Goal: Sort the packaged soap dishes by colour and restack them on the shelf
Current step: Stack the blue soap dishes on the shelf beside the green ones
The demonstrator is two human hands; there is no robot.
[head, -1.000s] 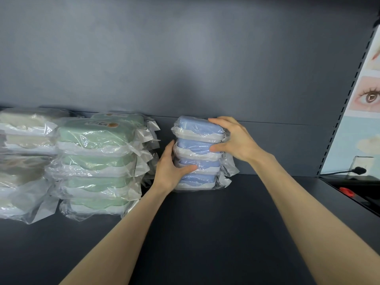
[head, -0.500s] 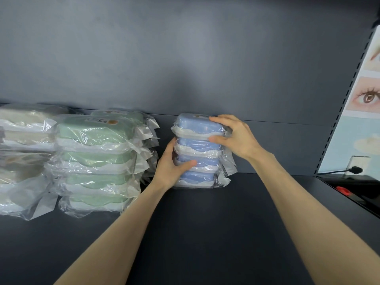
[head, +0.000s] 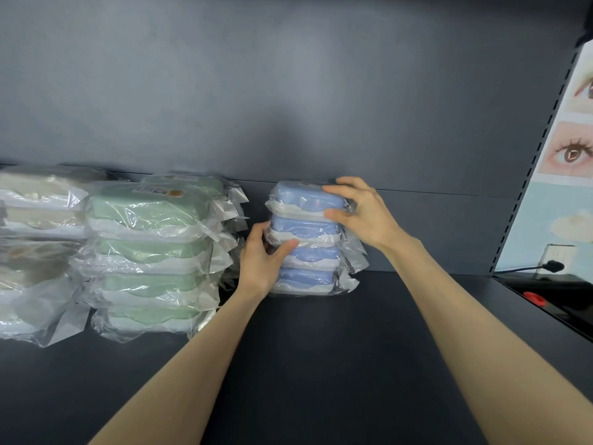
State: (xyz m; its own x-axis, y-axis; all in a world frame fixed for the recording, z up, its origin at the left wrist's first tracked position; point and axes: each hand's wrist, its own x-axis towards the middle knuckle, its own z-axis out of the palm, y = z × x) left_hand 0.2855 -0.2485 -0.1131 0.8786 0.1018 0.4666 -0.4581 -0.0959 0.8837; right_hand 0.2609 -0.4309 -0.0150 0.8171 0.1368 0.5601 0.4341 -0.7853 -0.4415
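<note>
Blue stack [head: 306, 277] of four bagged soap dishes stands on the shelf [head: 321, 364], right of centre, near the back panel. Left hand [head: 261, 264] wraps the stack's left side at mid-height, thumb across the front, other fingers hidden behind. Right hand [head: 362, 210] grips the top blue dish [head: 298, 195], fingers curled over its lid and thumb on the front right corner. Green stack [head: 144, 210] sits just to the left, beige stack [head: 35, 216] beyond it. Eye poster [head: 568, 152] is at far right.
</note>
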